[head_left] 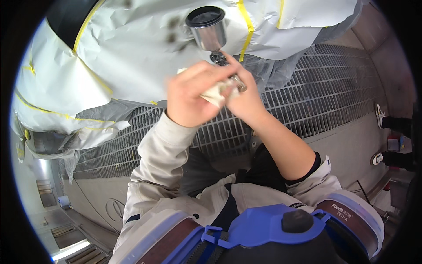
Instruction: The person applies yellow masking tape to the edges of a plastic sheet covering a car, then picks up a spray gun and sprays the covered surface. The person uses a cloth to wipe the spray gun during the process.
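Note:
In front of my chest my right hand grips a small spray gun by its handle. Its silvery cup with a black lid points up and away from me. My left hand is closed around a crumpled off-white cloth or paper wipe and presses it against the gun's handle area. Motion blurs the left hand slightly, and its fingers partly hide the gun's body. Just beyond the gun is a large surface covered in white masking paper, with yellow tape along its seams.
Grey plastic sheeting hangs below the paper. A metal floor grating runs beneath it. Another person's dark-clad legs are at the right. A hose lies at lower left. A blue respirator fills the lower edge.

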A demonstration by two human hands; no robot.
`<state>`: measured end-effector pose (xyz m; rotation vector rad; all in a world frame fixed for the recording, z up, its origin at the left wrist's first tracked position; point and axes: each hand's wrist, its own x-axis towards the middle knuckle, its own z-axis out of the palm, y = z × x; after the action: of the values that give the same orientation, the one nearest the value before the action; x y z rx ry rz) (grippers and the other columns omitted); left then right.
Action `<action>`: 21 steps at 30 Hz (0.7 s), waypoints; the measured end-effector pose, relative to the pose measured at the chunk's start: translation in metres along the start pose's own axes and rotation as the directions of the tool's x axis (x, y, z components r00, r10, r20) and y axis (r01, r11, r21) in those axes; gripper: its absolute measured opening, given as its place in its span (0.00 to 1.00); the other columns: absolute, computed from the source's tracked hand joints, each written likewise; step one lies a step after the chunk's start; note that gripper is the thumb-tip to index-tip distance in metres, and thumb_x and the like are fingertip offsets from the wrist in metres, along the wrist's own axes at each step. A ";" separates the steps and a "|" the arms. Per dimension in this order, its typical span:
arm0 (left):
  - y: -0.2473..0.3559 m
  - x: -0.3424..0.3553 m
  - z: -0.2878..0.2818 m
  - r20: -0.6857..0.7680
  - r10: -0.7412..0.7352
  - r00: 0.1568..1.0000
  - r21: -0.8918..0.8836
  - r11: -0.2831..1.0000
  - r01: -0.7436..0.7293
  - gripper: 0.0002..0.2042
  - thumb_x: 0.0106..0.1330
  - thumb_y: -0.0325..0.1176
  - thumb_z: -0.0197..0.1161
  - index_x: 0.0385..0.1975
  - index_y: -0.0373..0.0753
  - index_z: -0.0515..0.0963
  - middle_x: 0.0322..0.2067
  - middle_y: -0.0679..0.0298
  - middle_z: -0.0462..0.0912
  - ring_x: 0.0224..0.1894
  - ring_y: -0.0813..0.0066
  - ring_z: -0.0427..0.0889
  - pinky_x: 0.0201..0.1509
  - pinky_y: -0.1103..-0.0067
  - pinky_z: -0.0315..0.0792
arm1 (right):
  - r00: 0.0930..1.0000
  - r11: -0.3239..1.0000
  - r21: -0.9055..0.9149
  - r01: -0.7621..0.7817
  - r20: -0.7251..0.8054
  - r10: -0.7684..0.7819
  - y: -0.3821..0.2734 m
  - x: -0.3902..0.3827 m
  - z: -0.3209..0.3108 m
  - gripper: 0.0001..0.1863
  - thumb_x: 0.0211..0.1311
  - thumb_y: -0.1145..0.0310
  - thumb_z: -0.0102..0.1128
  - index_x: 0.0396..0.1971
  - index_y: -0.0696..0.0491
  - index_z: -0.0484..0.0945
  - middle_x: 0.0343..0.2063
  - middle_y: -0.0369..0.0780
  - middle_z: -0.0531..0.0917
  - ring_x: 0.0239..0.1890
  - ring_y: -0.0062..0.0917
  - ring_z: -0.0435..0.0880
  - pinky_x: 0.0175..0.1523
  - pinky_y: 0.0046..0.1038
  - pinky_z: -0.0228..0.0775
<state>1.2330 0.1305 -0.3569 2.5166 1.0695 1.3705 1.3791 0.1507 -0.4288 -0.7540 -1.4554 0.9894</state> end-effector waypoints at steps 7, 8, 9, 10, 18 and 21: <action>0.012 -0.008 0.016 0.066 0.048 0.997 0.140 0.989 -0.056 0.21 0.51 0.25 0.77 0.48 0.48 0.91 0.30 0.68 0.82 0.30 0.66 0.84 0.33 0.73 0.79 | 0.991 0.981 0.152 -0.121 -0.030 0.127 0.007 0.008 -0.004 0.30 0.79 0.58 0.62 0.73 0.57 0.71 0.32 0.32 0.80 0.34 0.13 0.74 0.39 0.20 0.70; 0.011 -0.007 0.017 0.064 0.047 0.997 0.132 0.990 -0.055 0.21 0.52 0.25 0.77 0.48 0.48 0.91 0.30 0.68 0.82 0.30 0.67 0.85 0.33 0.73 0.79 | 0.994 0.981 0.164 -0.101 -0.034 0.108 0.007 0.007 -0.004 0.30 0.79 0.58 0.62 0.73 0.57 0.71 0.32 0.32 0.81 0.34 0.13 0.75 0.39 0.20 0.70; 0.010 -0.007 0.018 0.059 0.050 0.997 0.138 0.989 -0.057 0.21 0.52 0.25 0.76 0.48 0.48 0.91 0.30 0.68 0.82 0.30 0.67 0.85 0.33 0.73 0.79 | 0.993 0.981 0.160 -0.105 -0.037 0.113 0.006 0.006 -0.005 0.30 0.79 0.58 0.62 0.73 0.57 0.71 0.33 0.32 0.81 0.34 0.13 0.75 0.40 0.20 0.70; 0.009 -0.007 0.019 0.054 0.053 0.997 0.140 0.988 -0.060 0.20 0.52 0.25 0.76 0.47 0.48 0.91 0.30 0.69 0.82 0.30 0.67 0.85 0.33 0.73 0.79 | 0.992 0.982 0.157 -0.109 -0.042 0.117 0.006 0.006 -0.006 0.30 0.79 0.59 0.62 0.73 0.57 0.71 0.33 0.32 0.81 0.34 0.13 0.75 0.40 0.20 0.70; 0.005 -0.006 0.026 0.003 0.055 0.998 0.113 0.992 -0.055 0.17 0.51 0.24 0.77 0.43 0.46 0.92 0.30 0.69 0.84 0.31 0.68 0.86 0.33 0.73 0.79 | 0.997 0.993 0.114 -0.037 -0.070 0.045 0.010 0.009 -0.005 0.29 0.79 0.59 0.63 0.73 0.57 0.71 0.32 0.32 0.80 0.34 0.13 0.74 0.39 0.21 0.70; 0.005 -0.005 0.028 -0.010 0.063 0.998 0.111 0.992 -0.062 0.18 0.50 0.24 0.78 0.44 0.46 0.92 0.30 0.68 0.84 0.31 0.69 0.86 0.33 0.74 0.79 | 0.990 0.985 0.136 -0.106 -0.079 0.117 0.008 0.010 -0.005 0.29 0.79 0.58 0.63 0.72 0.57 0.73 0.31 0.31 0.79 0.33 0.13 0.74 0.39 0.22 0.69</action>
<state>1.2552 0.1308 -0.3754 2.6436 1.1074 1.3832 1.3822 0.1634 -0.4318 -0.7789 -1.2708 1.1137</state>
